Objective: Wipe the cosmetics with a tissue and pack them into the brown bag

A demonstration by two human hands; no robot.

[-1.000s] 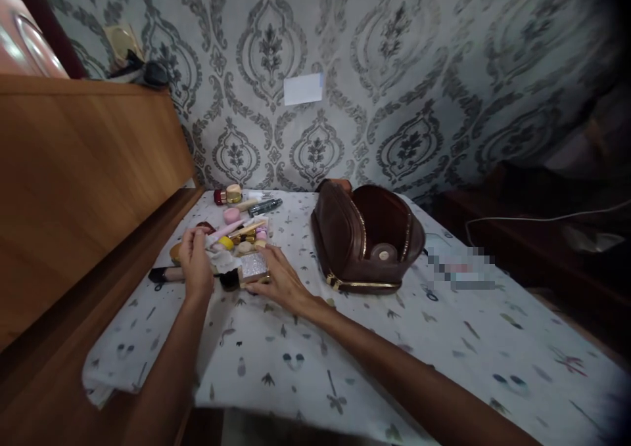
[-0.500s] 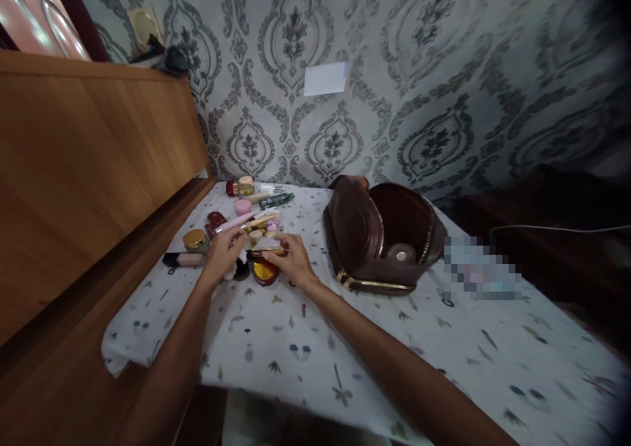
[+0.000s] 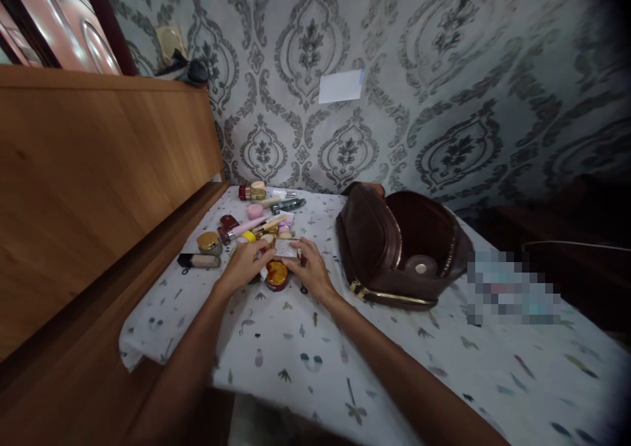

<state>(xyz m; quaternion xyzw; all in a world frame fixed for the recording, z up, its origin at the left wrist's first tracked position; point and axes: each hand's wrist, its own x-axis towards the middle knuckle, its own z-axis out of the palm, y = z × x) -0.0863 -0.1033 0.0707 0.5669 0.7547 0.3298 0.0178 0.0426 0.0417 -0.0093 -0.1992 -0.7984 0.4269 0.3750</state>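
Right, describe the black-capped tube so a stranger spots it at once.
Find the wooden cabinet at left, then the patterned cloth beside it. Near the cloth's left edge, just this side of the gold-lidded jar, lies the beige tube; its black cap sets it apart.
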